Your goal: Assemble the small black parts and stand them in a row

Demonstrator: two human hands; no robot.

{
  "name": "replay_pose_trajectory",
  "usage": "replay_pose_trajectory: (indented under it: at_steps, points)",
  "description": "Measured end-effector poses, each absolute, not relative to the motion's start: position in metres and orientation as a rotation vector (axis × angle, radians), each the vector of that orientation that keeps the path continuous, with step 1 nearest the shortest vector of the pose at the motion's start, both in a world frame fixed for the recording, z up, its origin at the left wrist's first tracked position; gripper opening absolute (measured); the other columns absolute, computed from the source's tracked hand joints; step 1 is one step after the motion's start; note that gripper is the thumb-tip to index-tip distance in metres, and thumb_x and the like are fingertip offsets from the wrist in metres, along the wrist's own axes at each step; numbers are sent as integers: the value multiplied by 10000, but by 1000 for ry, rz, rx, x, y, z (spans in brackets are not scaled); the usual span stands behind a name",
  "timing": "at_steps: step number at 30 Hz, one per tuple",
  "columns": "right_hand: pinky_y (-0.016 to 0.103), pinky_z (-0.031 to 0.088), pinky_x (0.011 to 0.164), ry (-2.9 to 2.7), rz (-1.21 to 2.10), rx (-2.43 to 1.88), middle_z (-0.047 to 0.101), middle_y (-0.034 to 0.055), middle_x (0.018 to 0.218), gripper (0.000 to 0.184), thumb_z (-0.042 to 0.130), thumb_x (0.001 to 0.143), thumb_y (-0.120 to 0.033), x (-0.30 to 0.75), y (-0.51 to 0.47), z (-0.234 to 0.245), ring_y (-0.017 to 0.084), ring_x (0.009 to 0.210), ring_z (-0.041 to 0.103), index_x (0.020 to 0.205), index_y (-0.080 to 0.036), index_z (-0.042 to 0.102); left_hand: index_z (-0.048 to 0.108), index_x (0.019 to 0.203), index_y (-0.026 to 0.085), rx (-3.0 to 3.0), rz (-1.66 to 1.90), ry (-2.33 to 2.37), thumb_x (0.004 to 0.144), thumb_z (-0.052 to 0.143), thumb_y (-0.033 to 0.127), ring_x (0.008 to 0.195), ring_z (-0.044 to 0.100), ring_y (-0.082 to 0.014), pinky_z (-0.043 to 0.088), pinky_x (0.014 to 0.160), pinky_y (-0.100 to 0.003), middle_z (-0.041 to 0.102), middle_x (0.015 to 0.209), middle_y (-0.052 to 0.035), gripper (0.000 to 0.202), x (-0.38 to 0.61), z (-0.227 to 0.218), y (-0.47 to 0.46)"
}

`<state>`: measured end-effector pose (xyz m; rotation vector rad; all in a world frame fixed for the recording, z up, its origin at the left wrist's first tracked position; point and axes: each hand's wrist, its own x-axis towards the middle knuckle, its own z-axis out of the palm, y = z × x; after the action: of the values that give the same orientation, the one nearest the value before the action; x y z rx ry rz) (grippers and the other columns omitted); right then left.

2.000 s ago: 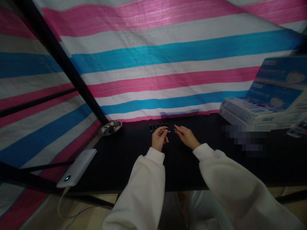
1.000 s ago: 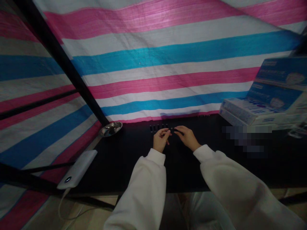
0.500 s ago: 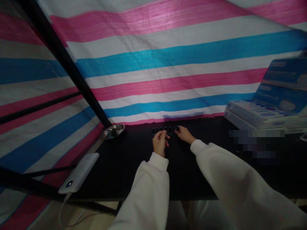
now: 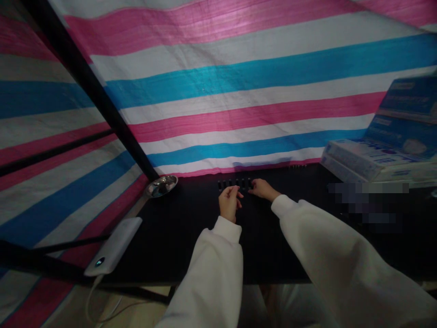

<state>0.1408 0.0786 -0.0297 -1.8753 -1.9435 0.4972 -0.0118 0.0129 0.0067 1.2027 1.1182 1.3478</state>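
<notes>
"Striped sheeting (image 4: 218,109) hangs behind a black table (image 4: 170,237). What's over on the left?"

"A white device (image 4: 114,248) with a small lit display, then a steel dish (image 4: 163,186) tucked by the dark pole (image 4: 102,109)."

"And in the middle?"

"Five dark pieces (image 4: 230,183) in a row, upright as far as I can judge, just beyond the left hand (image 4: 228,202). Its fingers are loosely curled, thumb and forefinger near each other. I can't tell whether they pinch anything."

"So what's changed?"

"Look right along the row. Half a second ago the right hand (image 4: 261,188) had a dark piece raised a little apart from the others. Now that sixth piece (image 4: 249,181) is level with the rest, at the right-hand end. I'd say the line is one longer."

"Has the hand let go?"

"Can't tell. Its fingertips are drawn in close right at the piece, seemingly touching, but it's too small and dim to see a grip."

"And past that?"

"Some tiny items (image 4: 298,166) by the sheet, too small to name, then blue and white boxes (image 4: 372,159) at the far right."
</notes>
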Motion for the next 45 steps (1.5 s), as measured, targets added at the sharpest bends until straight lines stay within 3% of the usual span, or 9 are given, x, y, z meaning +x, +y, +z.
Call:
replay_pose_trajectory:
  at_steps: [6,10,17,22,45]
  points:
    - [251,412,662,-1981,440,-1995,633,94,893,334,571,687,-372,168,51,-22,203,830,585,937,-154,607,548,774,124,1260,1388,1200,714,479,351,289,380,-32,230,294,-160,515,530,26,245,-15,6,18]
    - [248,415,640,-1956,443,-1949,639,81,859,309,535,716,-382,188,22,-20,182,776,590,915,-160,614,539,742,136,1380,1343,1250,719,468,367,296,380,-38,252,307,-165,517,523,27,243,-15,0,22]
    - [210,408,607,-1899,428,-1788,626,48,755,184,498,751,-294,201,-6,-30,125,681,566,790,-161,619,523,599,151,1910,946,1357,732,439,401,379,444,-69,323,411,-188,525,483,13,296,-14,-20,25]
    - [207,399,598,-1861,441,-1770,615,31,715,145,519,736,-274,199,-8,-33,116,654,554,774,-170,611,555,599,164,2149,735,1399,723,456,401,506,499,-97,343,502,-207,573,534,-3,286,-15,-26,25]
    - [200,373,555,-1880,419,-1743,601,23,702,134,517,735,-270,198,-7,-34,106,624,534,766,-170,601,579,652,165,2173,730,1387,745,432,393,539,519,-103,359,533,-210,588,562,-4,288,-18,-26,25]
